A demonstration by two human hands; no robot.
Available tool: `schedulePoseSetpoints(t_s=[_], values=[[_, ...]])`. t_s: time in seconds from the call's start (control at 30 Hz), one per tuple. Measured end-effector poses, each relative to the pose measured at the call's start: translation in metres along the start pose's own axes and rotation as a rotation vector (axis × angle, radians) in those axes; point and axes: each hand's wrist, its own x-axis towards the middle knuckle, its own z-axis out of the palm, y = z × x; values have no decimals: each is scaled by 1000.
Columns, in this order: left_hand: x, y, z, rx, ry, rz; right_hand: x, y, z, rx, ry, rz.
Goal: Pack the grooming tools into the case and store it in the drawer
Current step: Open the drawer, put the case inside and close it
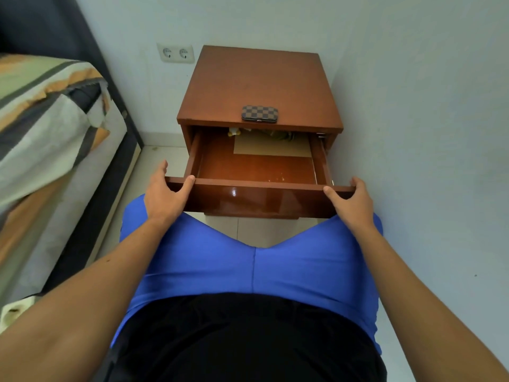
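A small checkered brown case (259,114) lies closed on top of the wooden nightstand (256,84), near its front edge. Below it the drawer (259,198) stands pulled out. My left hand (164,193) grips the left end of the drawer front, thumb over its top edge. At the right end my right hand (350,199) holds the drawer front the same way. No loose grooming tools are in sight. Inside the drawer lie a tan card sheet (271,146) and a few small items at the back, partly hidden.
A bed with a striped cover (46,128) runs along the left. A double wall socket (175,53) sits left of the nightstand. The wall (413,106) stands close on the right. My knees in blue shorts (248,268) are just under the drawer front.
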Motion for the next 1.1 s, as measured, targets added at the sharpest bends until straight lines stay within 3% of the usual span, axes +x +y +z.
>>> schedulePoseSetpoints(t_s=[0.23,0.73,0.97,1.1], values=[[42,30,-1,159,-3,108,15,-38,8,-179,38,-199],[196,129,68,393,-304,449,149,-190,87,-358,-327,-561],[239,124,107,528,-468,436,185,-203,108,-531,-488,-620],[239,112,117,639,-432,462,193,-205,108,-605,-516,-698]])
